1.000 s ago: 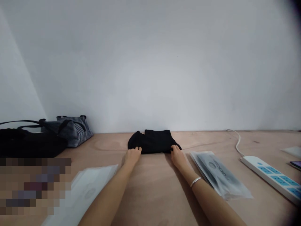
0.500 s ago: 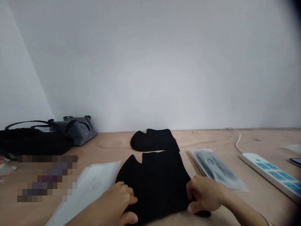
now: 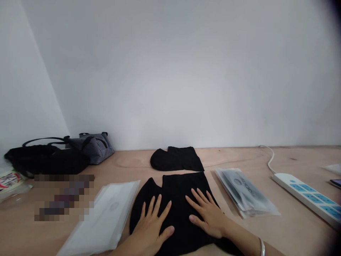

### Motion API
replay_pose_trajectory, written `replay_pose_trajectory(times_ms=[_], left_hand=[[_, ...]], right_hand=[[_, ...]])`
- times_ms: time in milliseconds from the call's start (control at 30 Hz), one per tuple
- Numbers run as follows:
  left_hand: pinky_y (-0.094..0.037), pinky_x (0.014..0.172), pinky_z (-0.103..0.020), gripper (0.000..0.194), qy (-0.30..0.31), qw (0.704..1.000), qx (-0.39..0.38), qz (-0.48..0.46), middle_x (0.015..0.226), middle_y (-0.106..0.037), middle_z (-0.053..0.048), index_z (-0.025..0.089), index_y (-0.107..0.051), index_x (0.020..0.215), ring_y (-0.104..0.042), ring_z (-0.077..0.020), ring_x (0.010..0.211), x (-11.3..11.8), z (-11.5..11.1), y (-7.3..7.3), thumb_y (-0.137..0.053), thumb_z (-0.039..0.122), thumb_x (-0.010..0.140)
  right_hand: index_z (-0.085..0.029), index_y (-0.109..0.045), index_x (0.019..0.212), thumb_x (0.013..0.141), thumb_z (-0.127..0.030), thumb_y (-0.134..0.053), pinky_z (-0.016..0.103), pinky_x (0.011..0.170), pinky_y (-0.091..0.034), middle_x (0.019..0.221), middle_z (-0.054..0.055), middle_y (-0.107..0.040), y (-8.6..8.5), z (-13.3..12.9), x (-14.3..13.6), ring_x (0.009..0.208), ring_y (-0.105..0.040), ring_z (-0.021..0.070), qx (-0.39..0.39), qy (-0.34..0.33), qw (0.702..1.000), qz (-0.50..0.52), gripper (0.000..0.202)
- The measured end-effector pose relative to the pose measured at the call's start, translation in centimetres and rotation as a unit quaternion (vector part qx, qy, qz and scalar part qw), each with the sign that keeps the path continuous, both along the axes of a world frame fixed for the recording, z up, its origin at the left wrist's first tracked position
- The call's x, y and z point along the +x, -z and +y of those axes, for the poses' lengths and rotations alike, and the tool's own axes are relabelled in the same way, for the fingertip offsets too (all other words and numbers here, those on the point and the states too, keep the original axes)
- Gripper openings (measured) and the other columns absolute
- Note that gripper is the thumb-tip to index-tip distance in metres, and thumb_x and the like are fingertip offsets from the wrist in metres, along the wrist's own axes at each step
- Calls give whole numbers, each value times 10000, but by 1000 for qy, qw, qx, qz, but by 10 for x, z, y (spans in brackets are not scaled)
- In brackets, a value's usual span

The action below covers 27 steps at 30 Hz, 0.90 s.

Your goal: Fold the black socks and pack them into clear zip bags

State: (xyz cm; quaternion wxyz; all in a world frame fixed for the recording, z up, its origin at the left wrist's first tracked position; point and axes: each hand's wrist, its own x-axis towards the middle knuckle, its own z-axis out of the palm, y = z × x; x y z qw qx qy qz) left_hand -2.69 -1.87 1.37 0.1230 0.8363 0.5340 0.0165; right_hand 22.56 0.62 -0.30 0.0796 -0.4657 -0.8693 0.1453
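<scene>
And here are the hands, wide, fingers spread: left hand point(image 3: 150, 229) and right hand point(image 3: 210, 217) lie flat on the near black cloth point(image 3: 179, 202), on the worktop point(image 3: 234, 156) between whitish packets point(image 3: 98, 217) and a dark-filled plastic packet point(image 3: 245, 192); just beyond lies another black cloth point(image 3: 177, 160).

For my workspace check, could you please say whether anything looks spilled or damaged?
Nothing stands out: the near black cloth and far black cloth lie flat, with no visible spill or damage; the pixelated patch cannot be judged.
</scene>
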Motion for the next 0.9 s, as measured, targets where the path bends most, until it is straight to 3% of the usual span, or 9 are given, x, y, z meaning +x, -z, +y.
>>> replay_pose_trajectory(times_ms=[67, 167, 267, 333, 467, 567, 667, 800, 900], left_hand=[[-96, 992, -603, 613, 44, 999, -8, -20, 1448, -61, -81, 317, -98, 1368, -22, -334, 1298, -7, -5, -13, -272, 586, 845], [-163, 1028, -521, 610, 158, 984, 19, -82, 1413, -270, -55, 311, -273, 1332, -221, -294, 1279, -25, -14, -32, -445, 546, 796], [-230, 1039, -420, 347, 239, 965, 25, -109, 1163, -560, -24, 282, -534, 1085, -505, -216, 1065, -43, -21, -42, -546, 423, 768], [-256, 1028, -396, 160, 249, 965, 14, -82, 1026, -617, -11, 256, -582, 926, -567, -183, 935, -49, -23, -42, -528, 317, 789], [-402, 863, -307, 169, 190, 980, -14, -58, 811, -631, 21, 232, -563, 753, -576, -145, 783, -45, -31, -46, -429, 148, 813], [-414, 650, -210, 157, 144, 983, -90, -61, 732, -609, 50, 230, -540, 717, -556, -118, 692, -41, -40, -58, -444, 125, 785], [-375, 594, -184, 131, 121, 980, -135, -78, 735, -588, 62, 231, -520, 727, -531, -105, 679, -42, -38, -72, -440, 146, 785], [-376, 625, -200, 133, 65, 990, -40, -121, 785, -563, 38, 224, -492, 805, -510, -116, 714, -41, -8, -78, -365, 197, 833], [-378, 656, -220, 152, 21, 994, 55, -93, 815, -579, 19, 215, -484, 840, -525, -130, 734, -37, 29, -73, -332, 208, 847]], right_hand=[[-297, -211, 1361, 857, -559, -261, 534, 1007, -71, 1446, 71, -130, -11, -9, 6, 1304, -63, 292, -13, -7, 999, 37, 570], [-230, -438, 1222, 786, -564, -428, 408, 962, -267, 1319, 98, -341, -32, -26, 18, 1195, -324, 262, -13, -30, 994, 105, 549], [-181, -535, 949, 595, -529, -648, 322, 787, -383, 1034, 71, -479, -42, -40, 27, 921, -476, 217, -14, -40, 993, 106, 509], [-181, -526, 854, 592, -375, -666, 289, 722, -379, 934, 40, -491, -40, -44, 29, 840, -476, 187, -22, -34, 996, 83, 355], [-188, -508, 739, 583, -116, -527, 245, 657, -350, 810, -2, -523, -38, -49, 30, 749, -476, 142, -46, -38, 998, 37, 172], [-206, -526, 761, 580, -132, -541, 205, 530, -318, 720, -35, -531, -53, -54, 33, 620, -460, 108, -131, -60, 990, -2, 196], [-219, -544, 808, 563, -154, -583, 182, 449, -271, 693, -50, -529, -77, -51, 38, 564, -444, 93, -194, -66, 978, -32, 256], [-209, -538, 896, 559, -101, -551, 186, 493, -320, 749, -31, -550, -102, -20, 39, 631, -487, 109, -153, -34, 987, -41, 354], [-208, -552, 917, 566, -48, -508, 205, 584, -365, 861, 1, -589, -105, 17, 34, 745, -532, 137, -57, 23, 996, -65, 388]])
